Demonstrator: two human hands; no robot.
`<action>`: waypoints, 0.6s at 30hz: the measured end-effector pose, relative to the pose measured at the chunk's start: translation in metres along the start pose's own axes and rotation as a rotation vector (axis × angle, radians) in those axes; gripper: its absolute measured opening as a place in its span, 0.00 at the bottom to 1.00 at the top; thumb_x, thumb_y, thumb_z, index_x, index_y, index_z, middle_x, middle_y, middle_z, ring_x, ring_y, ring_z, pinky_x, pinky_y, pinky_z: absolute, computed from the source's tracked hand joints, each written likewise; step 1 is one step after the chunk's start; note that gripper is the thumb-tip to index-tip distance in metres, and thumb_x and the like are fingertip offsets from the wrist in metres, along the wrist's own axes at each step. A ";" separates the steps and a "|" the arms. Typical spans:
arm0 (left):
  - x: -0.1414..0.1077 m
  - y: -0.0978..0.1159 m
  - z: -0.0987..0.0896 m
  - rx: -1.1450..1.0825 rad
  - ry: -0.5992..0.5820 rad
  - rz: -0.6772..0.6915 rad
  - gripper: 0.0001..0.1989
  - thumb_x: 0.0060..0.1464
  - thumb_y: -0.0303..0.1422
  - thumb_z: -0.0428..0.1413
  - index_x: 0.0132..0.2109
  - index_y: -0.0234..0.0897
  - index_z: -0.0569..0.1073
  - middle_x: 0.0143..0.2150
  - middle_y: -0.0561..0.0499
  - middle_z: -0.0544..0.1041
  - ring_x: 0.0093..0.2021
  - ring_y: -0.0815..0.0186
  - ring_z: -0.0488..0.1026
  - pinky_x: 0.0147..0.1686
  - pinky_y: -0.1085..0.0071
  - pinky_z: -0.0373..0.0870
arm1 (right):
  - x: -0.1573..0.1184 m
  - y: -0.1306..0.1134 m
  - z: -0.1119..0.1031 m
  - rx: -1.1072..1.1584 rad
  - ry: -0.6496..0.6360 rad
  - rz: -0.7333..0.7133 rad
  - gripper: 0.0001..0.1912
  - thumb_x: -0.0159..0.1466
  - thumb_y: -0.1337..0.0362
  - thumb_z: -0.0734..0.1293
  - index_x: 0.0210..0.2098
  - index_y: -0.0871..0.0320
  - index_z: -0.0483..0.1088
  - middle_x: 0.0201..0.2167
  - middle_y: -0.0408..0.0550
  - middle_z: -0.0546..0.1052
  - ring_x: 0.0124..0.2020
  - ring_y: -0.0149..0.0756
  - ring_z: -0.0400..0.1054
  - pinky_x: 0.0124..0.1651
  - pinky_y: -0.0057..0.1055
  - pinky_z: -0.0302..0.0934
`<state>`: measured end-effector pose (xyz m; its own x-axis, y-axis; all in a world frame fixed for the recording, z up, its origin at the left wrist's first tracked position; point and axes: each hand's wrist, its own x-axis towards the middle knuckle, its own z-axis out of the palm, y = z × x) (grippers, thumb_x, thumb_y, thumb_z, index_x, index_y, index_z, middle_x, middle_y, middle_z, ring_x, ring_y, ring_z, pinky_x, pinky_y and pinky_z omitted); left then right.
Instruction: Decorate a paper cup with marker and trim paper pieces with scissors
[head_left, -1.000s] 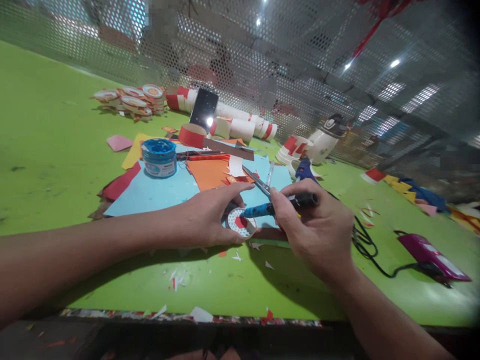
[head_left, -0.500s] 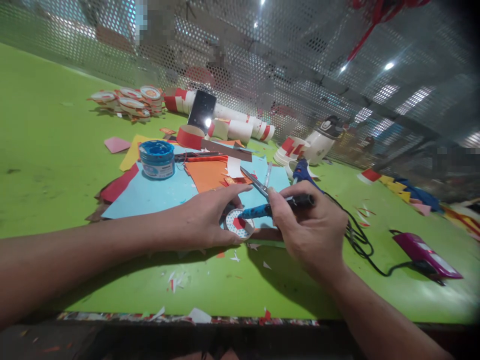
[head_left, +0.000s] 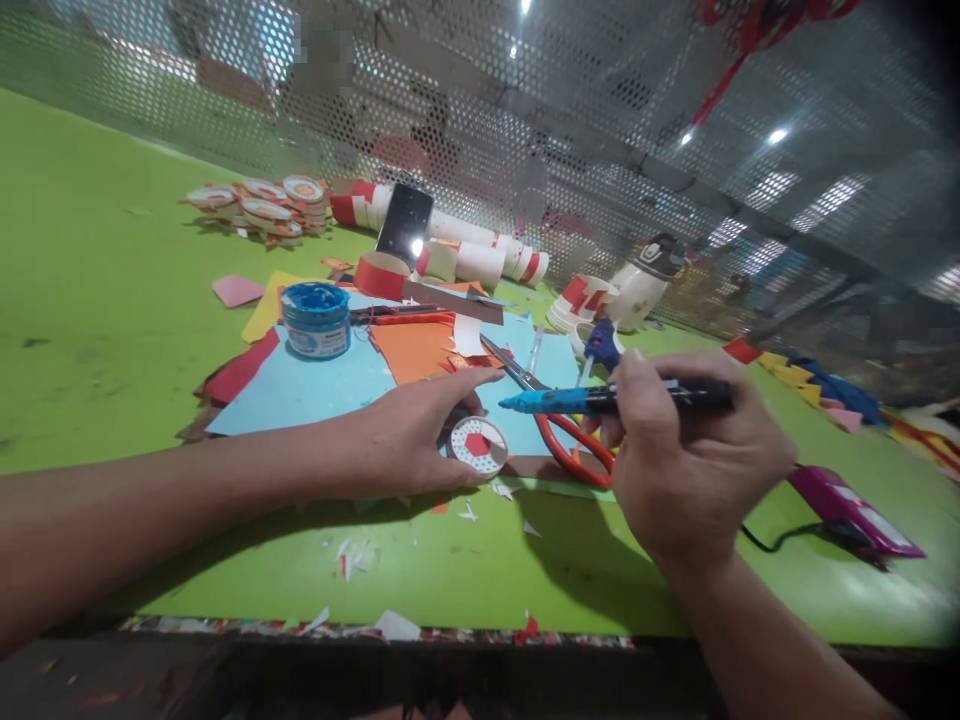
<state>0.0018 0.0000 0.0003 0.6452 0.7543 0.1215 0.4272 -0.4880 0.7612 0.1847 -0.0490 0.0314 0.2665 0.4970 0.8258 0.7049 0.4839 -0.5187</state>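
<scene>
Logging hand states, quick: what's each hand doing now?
Left hand: holding the dotted disc, thumb at its rim.
Right hand: closed around the blue-tipped marker, tip off the disc.

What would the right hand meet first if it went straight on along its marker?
Probably the left hand, near the gap between thumb and forefinger, with the marker leading the right hand. Depth is unclear, so the tip might brush the disc first.
</scene>
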 end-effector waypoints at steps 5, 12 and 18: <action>0.000 -0.002 0.000 -0.011 0.005 0.026 0.42 0.47 0.36 0.61 0.67 0.33 0.54 0.52 0.39 0.74 0.48 0.52 0.73 0.43 0.61 0.71 | 0.002 0.000 0.001 0.059 -0.066 0.014 0.09 0.62 0.62 0.68 0.26 0.56 0.68 0.16 0.35 0.66 0.15 0.27 0.60 0.18 0.29 0.55; -0.001 -0.004 0.000 0.021 0.062 0.047 0.41 0.46 0.33 0.62 0.66 0.37 0.57 0.55 0.39 0.72 0.50 0.52 0.71 0.48 0.57 0.69 | 0.005 0.004 0.004 0.207 -0.076 0.078 0.06 0.62 0.60 0.69 0.32 0.56 0.71 0.19 0.37 0.68 0.19 0.28 0.63 0.26 0.31 0.63; -0.001 -0.005 -0.001 0.003 0.113 0.072 0.45 0.44 0.37 0.65 0.67 0.35 0.56 0.59 0.37 0.69 0.52 0.51 0.69 0.50 0.56 0.68 | 0.005 0.004 0.006 0.250 -0.169 0.089 0.04 0.62 0.62 0.69 0.35 0.56 0.72 0.24 0.40 0.71 0.22 0.29 0.66 0.26 0.30 0.64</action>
<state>-0.0013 0.0024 -0.0032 0.5992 0.7616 0.2468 0.3842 -0.5440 0.7459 0.1853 -0.0403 0.0325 0.1921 0.6481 0.7369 0.4949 0.5844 -0.6431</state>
